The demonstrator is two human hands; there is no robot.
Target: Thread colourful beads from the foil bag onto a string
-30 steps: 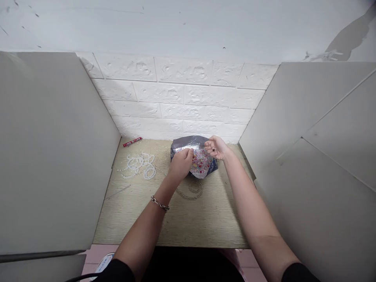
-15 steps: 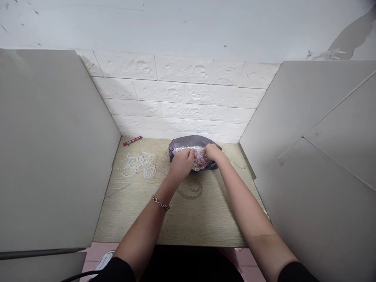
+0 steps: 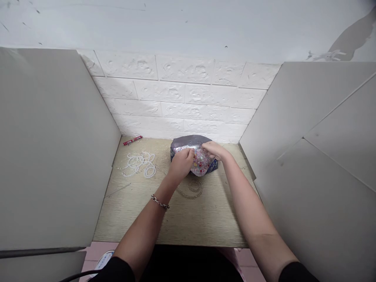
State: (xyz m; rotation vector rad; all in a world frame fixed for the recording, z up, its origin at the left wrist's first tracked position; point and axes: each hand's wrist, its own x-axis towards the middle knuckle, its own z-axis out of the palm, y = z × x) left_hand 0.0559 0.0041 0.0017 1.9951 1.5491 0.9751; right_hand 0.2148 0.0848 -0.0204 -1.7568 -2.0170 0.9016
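Note:
A dark grey-blue pouch [image 3: 190,140] sits at the back of the table near the wall. On it lies a clear plastic bag of small multicoloured beads [image 3: 201,164], its lower edge bulging toward me. My left hand [image 3: 182,160] is closed at the left side of the bead bag, thumb and fingers pressed together on its plastic. At the bag's upper right, my right hand [image 3: 216,150] is closed with curled fingers; the fingertips meet the plastic, though exactly what they pinch is too small to see. Strings of clear beads [image 3: 190,192] lie just below the left hand.
Coiled white bead strings [image 3: 141,163] lie on the left of the wooden table [image 3: 202,223]. A red narrow packet [image 3: 132,140] is at the back left, and a thin needle-like rod [image 3: 119,190] at the left edge. Grey panels [image 3: 293,156] wall in both sides.
The bead bag has spread and sagged toward me, showing more of its contents. My right hand has shifted slightly at the bag's right side; the left has barely moved.

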